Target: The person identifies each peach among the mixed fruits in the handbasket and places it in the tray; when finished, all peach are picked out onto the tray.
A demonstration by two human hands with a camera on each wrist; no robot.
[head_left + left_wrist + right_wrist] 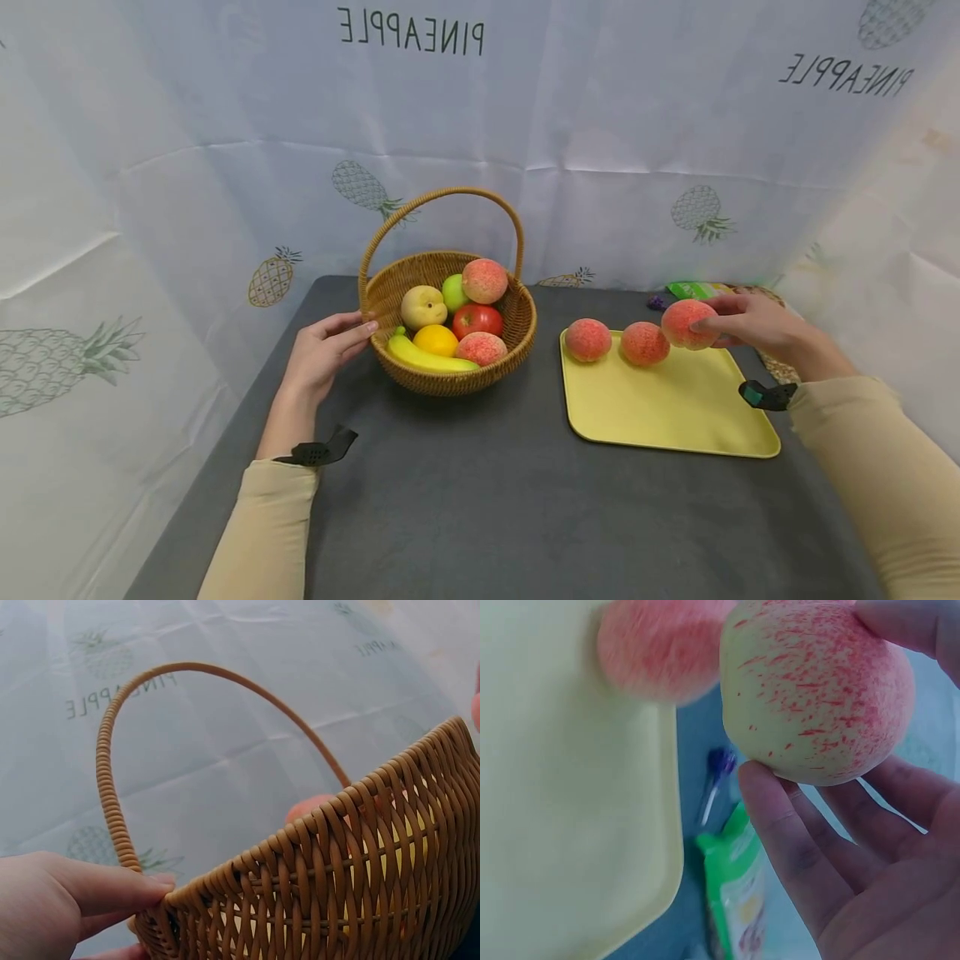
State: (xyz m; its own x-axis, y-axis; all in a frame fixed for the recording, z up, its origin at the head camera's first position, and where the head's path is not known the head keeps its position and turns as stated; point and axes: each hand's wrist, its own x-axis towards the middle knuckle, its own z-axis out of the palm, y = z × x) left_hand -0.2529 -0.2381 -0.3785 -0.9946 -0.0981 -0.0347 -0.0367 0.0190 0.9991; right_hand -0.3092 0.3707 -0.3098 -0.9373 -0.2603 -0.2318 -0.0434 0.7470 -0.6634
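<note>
My left hand [321, 354] grips the rim of a brown wicker basket [442, 383] at the left foot of its tall handle [107, 772]. Inside lie a banana [423, 358], an orange [436, 342], a red apple [477, 321], a green apple [454, 293], a pale yellow fruit [423, 307] and two peaches, one [484, 281] at the back and one [482, 348] in front. With thumb and fingertips, my right hand [768, 329] holds a pink peach [817, 697] above the back of a yellow tray [667, 408]. Two more peaches, one [588, 340] left of the other [645, 343], rest on that tray.
Behind the tray lie a green packet [699, 290] and a small purple-headed item [721, 761]. A dark grey table [480, 492] bears everything. White curtains [600, 108] with pineapple prints hang behind it and at both sides.
</note>
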